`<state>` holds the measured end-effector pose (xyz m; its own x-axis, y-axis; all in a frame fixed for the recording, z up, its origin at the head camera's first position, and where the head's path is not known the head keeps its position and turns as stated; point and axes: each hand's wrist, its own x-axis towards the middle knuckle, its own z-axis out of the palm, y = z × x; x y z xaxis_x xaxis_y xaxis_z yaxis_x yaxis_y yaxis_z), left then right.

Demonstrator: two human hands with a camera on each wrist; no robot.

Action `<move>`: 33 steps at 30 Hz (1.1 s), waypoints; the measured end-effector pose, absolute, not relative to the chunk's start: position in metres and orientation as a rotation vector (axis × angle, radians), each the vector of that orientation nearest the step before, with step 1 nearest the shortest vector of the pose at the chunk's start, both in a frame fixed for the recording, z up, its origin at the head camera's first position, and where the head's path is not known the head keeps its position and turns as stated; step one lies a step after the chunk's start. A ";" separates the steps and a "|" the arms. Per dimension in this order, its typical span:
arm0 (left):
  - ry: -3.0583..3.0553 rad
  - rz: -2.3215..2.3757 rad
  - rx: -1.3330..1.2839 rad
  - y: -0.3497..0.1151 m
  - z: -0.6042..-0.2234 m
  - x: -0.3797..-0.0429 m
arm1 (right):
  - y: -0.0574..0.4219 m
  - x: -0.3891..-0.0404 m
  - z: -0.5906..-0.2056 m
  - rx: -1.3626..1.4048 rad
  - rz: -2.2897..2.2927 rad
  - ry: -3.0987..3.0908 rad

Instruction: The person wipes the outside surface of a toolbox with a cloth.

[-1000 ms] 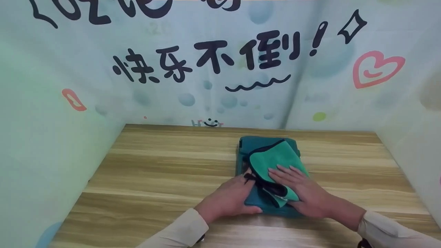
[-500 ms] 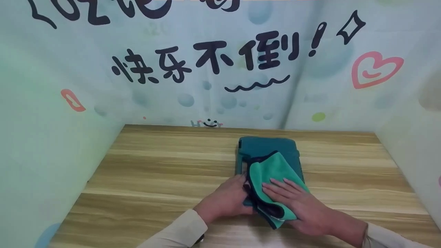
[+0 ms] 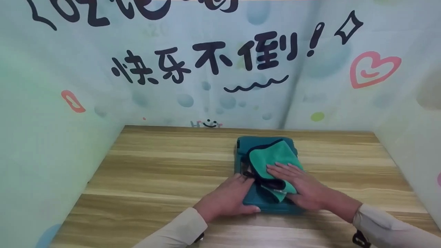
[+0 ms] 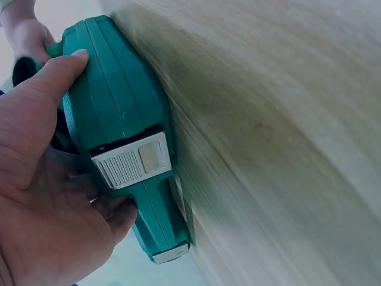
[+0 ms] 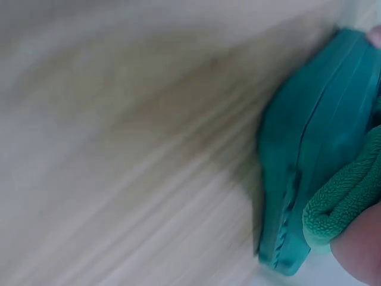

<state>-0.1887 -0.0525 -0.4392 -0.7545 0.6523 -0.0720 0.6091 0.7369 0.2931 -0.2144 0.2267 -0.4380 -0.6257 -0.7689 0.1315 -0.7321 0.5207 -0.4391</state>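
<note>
A teal hard plastic tool case (image 3: pixel 254 199) lies flat on the wooden table. Its side shows a silver latch (image 4: pixel 128 164) in the left wrist view. My left hand (image 3: pixel 225 198) grips the case at its near left side, thumb over the near end and fingers curled at the handle side. On top of the case lies a folded green cloth (image 3: pixel 275 155) with black edging. My right hand (image 3: pixel 305 187) presses the cloth onto the lid with straight fingers. In the right wrist view the cloth's thick fold (image 5: pixel 342 199) bulges over the case's edge.
The wood-grain table (image 3: pixel 155 165) runs to a printed fabric backdrop (image 3: pixel 165 106) with dark lettering. Pale panels stand at the left and right. Bare tabletop shows on both sides of the case.
My right hand slid the cloth toward me over the case, then pushed it back up the lid. The left hand stays at the case, its thumb showing again at the near end.
</note>
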 end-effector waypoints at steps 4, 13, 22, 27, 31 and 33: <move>2.741 0.381 1.020 -0.053 -0.438 -0.188 | 0.231 -0.230 -0.439 -1.280 -0.739 2.725; 2.654 0.465 1.006 -0.064 -0.439 -0.194 | 0.234 -0.246 -0.440 -1.213 -0.734 2.786; 2.633 0.558 0.904 -0.081 -0.443 -0.196 | 0.232 -0.248 -0.439 -1.205 -0.731 2.754; 2.698 0.563 0.866 -0.082 -0.451 -0.193 | 0.232 -0.247 -0.439 -1.222 -0.697 2.755; 2.740 0.525 0.891 -0.080 -0.454 -0.194 | 0.230 -0.242 -0.438 -1.228 -0.646 2.766; 2.741 0.524 0.882 -0.082 -0.455 -0.193 | 0.226 -0.239 -0.437 -1.227 -0.619 2.766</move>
